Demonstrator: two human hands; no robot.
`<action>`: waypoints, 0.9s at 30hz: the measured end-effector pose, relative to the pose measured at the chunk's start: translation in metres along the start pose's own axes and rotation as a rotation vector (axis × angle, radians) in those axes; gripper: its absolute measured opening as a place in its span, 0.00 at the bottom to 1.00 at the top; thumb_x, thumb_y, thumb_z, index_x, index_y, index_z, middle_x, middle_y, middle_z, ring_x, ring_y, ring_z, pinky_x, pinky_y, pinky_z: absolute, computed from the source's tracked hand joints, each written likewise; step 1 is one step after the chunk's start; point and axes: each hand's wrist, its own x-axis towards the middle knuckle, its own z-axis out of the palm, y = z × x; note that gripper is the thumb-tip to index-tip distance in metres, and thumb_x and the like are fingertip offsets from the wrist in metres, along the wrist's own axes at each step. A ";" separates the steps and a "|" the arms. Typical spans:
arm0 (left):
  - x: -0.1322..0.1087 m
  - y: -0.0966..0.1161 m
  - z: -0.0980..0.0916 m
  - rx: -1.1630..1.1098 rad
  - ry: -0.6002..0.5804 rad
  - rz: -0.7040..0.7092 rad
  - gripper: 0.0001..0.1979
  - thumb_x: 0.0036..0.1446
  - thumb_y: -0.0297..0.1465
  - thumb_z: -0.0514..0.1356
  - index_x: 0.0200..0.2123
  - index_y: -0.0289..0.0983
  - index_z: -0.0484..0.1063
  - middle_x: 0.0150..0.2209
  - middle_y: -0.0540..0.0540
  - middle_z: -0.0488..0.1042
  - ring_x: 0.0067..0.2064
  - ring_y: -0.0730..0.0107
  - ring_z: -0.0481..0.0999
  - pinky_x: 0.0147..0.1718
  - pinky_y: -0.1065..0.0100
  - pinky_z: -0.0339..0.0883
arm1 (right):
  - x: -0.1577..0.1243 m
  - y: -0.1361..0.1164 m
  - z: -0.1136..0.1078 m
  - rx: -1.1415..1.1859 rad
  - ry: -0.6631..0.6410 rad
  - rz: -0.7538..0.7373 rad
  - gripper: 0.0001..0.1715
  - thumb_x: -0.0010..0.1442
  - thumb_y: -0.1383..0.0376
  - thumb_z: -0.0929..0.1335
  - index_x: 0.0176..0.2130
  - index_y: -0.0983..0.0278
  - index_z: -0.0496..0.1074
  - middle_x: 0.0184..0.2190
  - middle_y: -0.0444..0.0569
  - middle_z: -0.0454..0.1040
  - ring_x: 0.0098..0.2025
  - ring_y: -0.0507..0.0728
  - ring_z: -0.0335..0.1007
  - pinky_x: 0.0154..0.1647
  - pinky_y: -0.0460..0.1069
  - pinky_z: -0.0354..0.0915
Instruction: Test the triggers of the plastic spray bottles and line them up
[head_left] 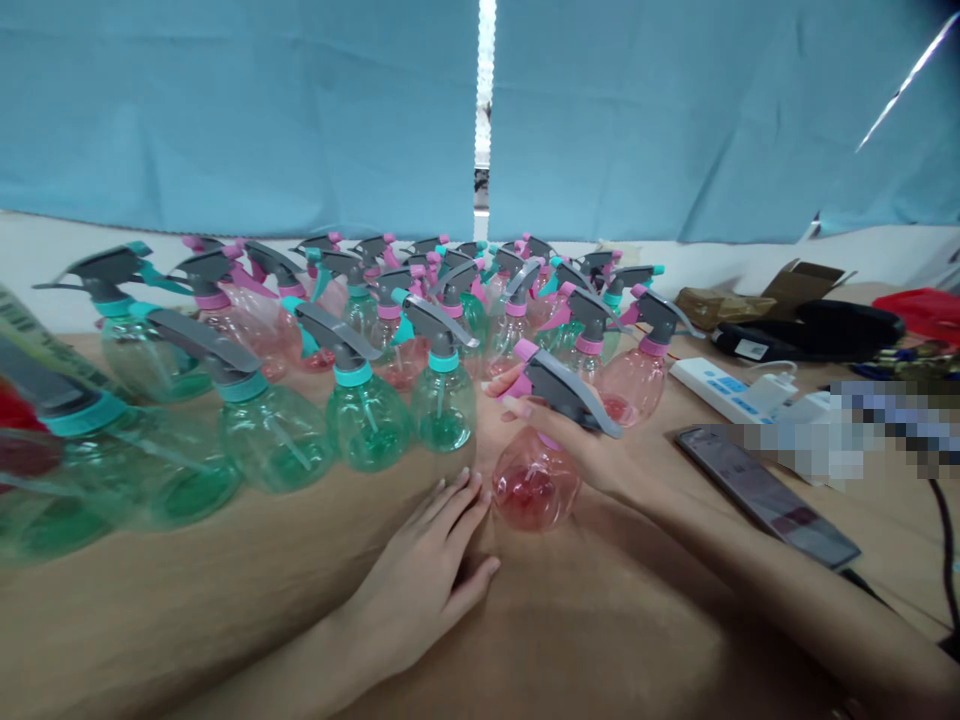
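Observation:
A clear pink spray bottle [535, 485] stands in front of me, with a grey sprayer head and a pink nozzle. My right hand [574, 428] wraps around its neck just below the head, fingers pointing left. The hand hides most of the collar. My left hand [431, 560] lies flat on the table, fingers stretched out, its fingertips close to the bottle's left side. It holds nothing. Left of the pink bottle stands a green spray bottle [444, 405], and another green spray bottle [367, 420] is beside it.
Several pink and green spray bottles crowd the back and left of the wooden table [285, 610]. On the right lie a phone [765, 495], a white power strip [724, 388], a black item [810, 330] and an open cardboard box [802, 290]. A blue curtain [240, 120] hangs behind.

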 end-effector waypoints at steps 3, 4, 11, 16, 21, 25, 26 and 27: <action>0.000 0.000 0.000 -0.004 -0.003 0.000 0.27 0.65 0.40 0.53 0.62 0.30 0.59 0.64 0.37 0.58 0.64 0.54 0.58 0.60 0.53 0.55 | -0.001 -0.002 -0.001 -0.041 0.016 0.002 0.12 0.58 0.59 0.70 0.42 0.58 0.73 0.41 0.45 0.79 0.43 0.55 0.75 0.45 0.52 0.69; 0.001 0.000 0.000 -0.003 -0.003 0.002 0.27 0.65 0.40 0.53 0.61 0.30 0.59 0.64 0.37 0.58 0.64 0.54 0.58 0.60 0.53 0.55 | -0.002 -0.002 -0.001 -0.056 0.019 0.001 0.12 0.58 0.59 0.70 0.43 0.58 0.73 0.41 0.44 0.78 0.43 0.56 0.75 0.45 0.52 0.69; 0.001 0.000 -0.001 0.011 -0.017 0.000 0.27 0.65 0.39 0.53 0.62 0.29 0.58 0.64 0.36 0.57 0.65 0.55 0.57 0.60 0.53 0.55 | -0.002 -0.001 -0.002 -0.075 0.001 0.003 0.12 0.59 0.62 0.69 0.44 0.58 0.73 0.43 0.44 0.78 0.44 0.55 0.74 0.46 0.52 0.68; 0.002 0.001 -0.002 0.009 -0.031 -0.001 0.27 0.65 0.40 0.53 0.62 0.30 0.58 0.65 0.36 0.56 0.65 0.55 0.56 0.61 0.53 0.54 | 0.000 -0.002 -0.001 -0.042 -0.012 -0.008 0.11 0.58 0.60 0.69 0.43 0.58 0.73 0.43 0.45 0.78 0.45 0.56 0.75 0.47 0.52 0.68; 0.001 0.000 -0.001 -0.009 -0.010 -0.006 0.26 0.65 0.40 0.53 0.62 0.33 0.59 0.64 0.38 0.57 0.65 0.56 0.57 0.61 0.53 0.55 | 0.000 -0.005 0.000 -0.045 0.000 0.007 0.10 0.58 0.59 0.69 0.42 0.57 0.73 0.43 0.44 0.78 0.45 0.56 0.75 0.47 0.52 0.69; 0.000 0.000 0.000 -0.014 -0.003 -0.006 0.26 0.65 0.40 0.53 0.62 0.33 0.58 0.65 0.38 0.57 0.65 0.55 0.57 0.61 0.54 0.55 | -0.001 -0.008 0.000 -0.055 0.003 0.015 0.11 0.58 0.58 0.69 0.42 0.57 0.73 0.42 0.44 0.78 0.45 0.56 0.74 0.47 0.53 0.68; 0.000 0.000 0.000 -0.012 -0.007 -0.005 0.27 0.65 0.40 0.53 0.62 0.32 0.58 0.65 0.38 0.57 0.65 0.55 0.57 0.61 0.54 0.54 | 0.000 -0.008 -0.001 -0.063 0.000 0.014 0.12 0.58 0.57 0.69 0.42 0.56 0.73 0.42 0.44 0.77 0.45 0.56 0.74 0.47 0.53 0.68; 0.001 0.000 0.000 -0.009 -0.011 -0.004 0.27 0.65 0.40 0.53 0.62 0.31 0.58 0.65 0.37 0.57 0.65 0.55 0.57 0.61 0.54 0.54 | 0.000 -0.009 -0.001 -0.073 -0.001 0.012 0.12 0.58 0.56 0.69 0.43 0.56 0.73 0.41 0.44 0.77 0.44 0.56 0.73 0.47 0.53 0.68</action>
